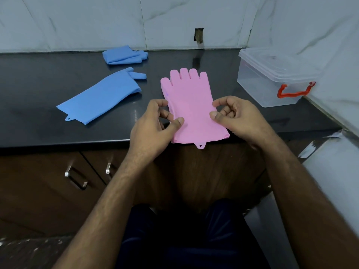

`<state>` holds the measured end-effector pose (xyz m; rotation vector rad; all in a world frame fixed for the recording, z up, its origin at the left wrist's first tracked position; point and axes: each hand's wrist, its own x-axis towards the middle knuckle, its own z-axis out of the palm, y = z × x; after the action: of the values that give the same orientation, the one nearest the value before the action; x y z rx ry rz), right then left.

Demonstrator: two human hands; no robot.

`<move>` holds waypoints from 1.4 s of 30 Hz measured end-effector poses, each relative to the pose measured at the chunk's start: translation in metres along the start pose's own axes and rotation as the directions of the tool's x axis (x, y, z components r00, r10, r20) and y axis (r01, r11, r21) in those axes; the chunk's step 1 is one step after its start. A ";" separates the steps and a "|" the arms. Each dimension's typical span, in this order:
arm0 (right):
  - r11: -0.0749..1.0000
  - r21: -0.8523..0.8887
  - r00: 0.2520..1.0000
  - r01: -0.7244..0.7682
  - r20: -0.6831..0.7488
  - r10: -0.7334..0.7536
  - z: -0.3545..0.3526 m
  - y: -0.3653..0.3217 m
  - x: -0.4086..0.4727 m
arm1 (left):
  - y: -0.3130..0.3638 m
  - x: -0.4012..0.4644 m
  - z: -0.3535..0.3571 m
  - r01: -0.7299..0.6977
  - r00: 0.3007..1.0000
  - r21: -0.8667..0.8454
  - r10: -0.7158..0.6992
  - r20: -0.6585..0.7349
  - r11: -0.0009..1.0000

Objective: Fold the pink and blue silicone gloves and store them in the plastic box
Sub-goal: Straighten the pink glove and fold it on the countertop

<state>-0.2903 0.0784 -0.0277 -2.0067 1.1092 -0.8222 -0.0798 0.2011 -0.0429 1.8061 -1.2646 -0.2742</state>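
Head view: we flank the pink glove point(191, 105) at the counter point(38, 78) edge, neither grip closed on it.

Our left hand point(153, 123) and right hand point(236, 117) sit at the glove's two long sides, fingers curled and thumbs resting on the silicone, pinching nothing as far as we can tell. The cuff and its hanging tab point(200, 146) overhang the front edge, so a careless tug could drag the glove off the counter. Silicone likely springs back, so we judge a loose fold may reopen. One blue glove point(101, 96) lies flat to the left, another blue glove point(124, 54) looks folded near the wall, and the plastic box point(272, 78) at right has its lid on, its red latch point(291, 91) facing us; it needs opening first.
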 end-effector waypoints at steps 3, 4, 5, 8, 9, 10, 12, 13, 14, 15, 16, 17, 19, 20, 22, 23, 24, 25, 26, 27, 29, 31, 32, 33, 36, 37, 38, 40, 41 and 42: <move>1.000 -0.017 0.999 -0.016 -0.048 0.015 0.002 0.001 0.001 | -0.001 0.006 0.003 0.024 1.000 0.019 -0.024 -0.020 1.000; 1.000 -0.012 0.998 -0.021 -0.066 0.020 0.003 0.001 0.001 | -0.001 0.008 0.004 0.026 0.999 0.028 -0.026 -0.029 0.999; 1.000 -0.003 0.996 -0.025 -0.081 0.024 0.004 0.002 0.001 | -0.002 0.009 0.006 0.027 0.999 0.043 -0.025 -0.041 0.999; 0.999 0.019 0.994 -0.028 -0.104 0.030 0.006 0.002 0.003 | -0.004 0.010 0.009 0.036 0.997 0.072 -0.030 -0.078 0.997; 0.999 0.023 0.994 -0.027 -0.109 0.029 0.007 0.002 0.003 | -0.004 0.011 0.010 0.042 0.995 0.074 -0.036 -0.090 0.996; 0.999 0.023 0.993 -0.024 -0.113 0.026 0.008 0.002 0.004 | -0.004 0.011 0.011 0.047 0.994 0.078 -0.039 -0.101 0.996; 1.000 -0.006 0.993 -0.017 -0.118 0.016 0.010 0.002 0.005 | -0.004 0.011 0.013 0.042 0.992 0.096 -0.030 -0.119 0.994; 0.999 -0.031 0.992 -0.013 -0.122 0.009 0.011 0.002 0.005 | -0.004 0.010 0.013 0.033 0.992 0.108 -0.019 -0.123 0.994; 0.999 -0.052 0.992 -0.009 -0.127 0.002 0.012 0.002 0.004 | -0.004 0.010 0.014 0.024 0.992 0.121 -0.009 -0.124 0.992; 0.998 -0.066 0.991 -0.005 -0.132 -0.003 0.012 0.003 0.004 | -0.004 0.009 0.014 0.017 0.993 0.133 -0.001 -0.121 0.991; 0.998 -0.070 0.991 -0.005 -0.137 -0.005 0.013 0.003 0.004 | -0.004 0.009 0.014 0.014 0.993 0.140 0.003 -0.117 0.990; 0.998 -0.069 0.990 -0.006 -0.141 -0.004 0.013 0.003 0.004 | -0.003 0.009 0.014 0.013 0.993 0.142 0.004 -0.115 0.990; 0.998 -0.058 0.989 -0.006 -0.149 -0.003 0.012 0.004 0.005 | -0.003 0.009 0.014 0.010 0.993 0.143 0.007 -0.115 0.990; 0.999 -0.054 0.988 -0.005 -0.155 -0.004 0.013 0.005 0.006 | -0.003 0.009 0.014 0.007 0.993 0.143 0.011 -0.121 0.990; 0.999 -0.052 0.985 -0.001 -0.174 -0.008 0.014 0.005 0.005 | -0.003 0.007 0.015 0.000 0.991 0.148 0.020 -0.134 0.989; 0.998 -0.057 0.982 -0.001 -0.186 -0.010 0.016 0.005 0.004 | -0.003 0.007 0.015 -0.006 0.990 0.153 0.027 -0.140 0.988; 0.998 -0.068 0.981 0.001 -0.196 -0.015 0.017 0.005 0.004 | -0.003 0.006 0.015 -0.014 0.989 0.160 0.037 -0.142 0.987; 0.996 -0.083 0.979 0.007 -0.203 -0.024 0.017 0.005 0.003 | -0.002 0.005 0.015 -0.024 0.989 0.170 0.048 -0.140 0.985; 0.995 -0.102 0.978 0.018 -0.206 -0.039 0.018 0.005 0.002 | -0.001 0.004 0.014 -0.035 0.989 0.180 0.060 -0.134 0.983; 0.992 -0.121 0.977 0.035 -0.206 -0.059 0.018 0.005 0.001 | -0.001 0.002 0.013 -0.050 0.989 0.191 0.075 -0.126 0.980; 0.983 -0.166 0.973 0.077 -0.202 -0.111 0.017 0.005 -0.001 | 0.001 0.000 0.011 -0.087 0.988 0.214 0.111 -0.104 0.973; 0.969 -0.219 0.967 0.114 -0.201 -0.159 0.016 0.007 -0.003 | 0.001 -0.003 0.009 -0.112 0.987 0.234 0.135 -0.086 0.966; 0.962 -0.237 0.961 0.137 -0.204 -0.187 0.015 0.008 -0.005 | 0.000 -0.003 0.009 -0.115 0.987 0.238 0.139 -0.085 0.964; 0.954 -0.245 0.950 0.175 -0.212 -0.229 0.014 0.009 -0.007 | 0.000 -0.004 0.009 -0.116 0.986 0.239 0.141 -0.088 0.964; 0.888 -0.260 0.872 0.379 -0.220 -0.437 0.013 0.018 -0.020 | -0.002 -0.004 0.011 -0.127 0.981 0.243 0.158 -0.113 0.962; 0.855 -0.275 0.839 0.440 -0.213 -0.500 0.012 0.024 -0.025 | -0.004 -0.005 0.012 -0.140 0.976 0.243 0.176 -0.130 0.960; 0.821 -0.304 0.811 0.483 -0.199 -0.551 0.010 0.031 -0.029 | -0.005 -0.007 0.013 -0.161 0.967 0.245 0.202 -0.154 0.956; 0.767 -0.378 0.779 0.519 -0.161 -0.606 0.006 0.043 -0.034 | -0.010 -0.013 0.016 -0.228 0.934 0.263 0.287 -0.212 0.937; 0.748 -0.400 0.772 0.530 -0.138 -0.620 0.003 0.048 -0.036 | -0.013 -0.017 0.018 -0.272 0.909 0.273 0.340 -0.243 0.923; 0.734 -0.405 0.765 0.546 -0.115 -0.633 0.000 0.052 -0.037 | -0.017 -0.020 0.019 -0.317 0.881 0.277 0.390 -0.269 0.907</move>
<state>-0.3290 0.0907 -0.0765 -2.6905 0.7600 -1.3048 -0.0898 0.2095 -0.0725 1.6729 -1.4007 0.3714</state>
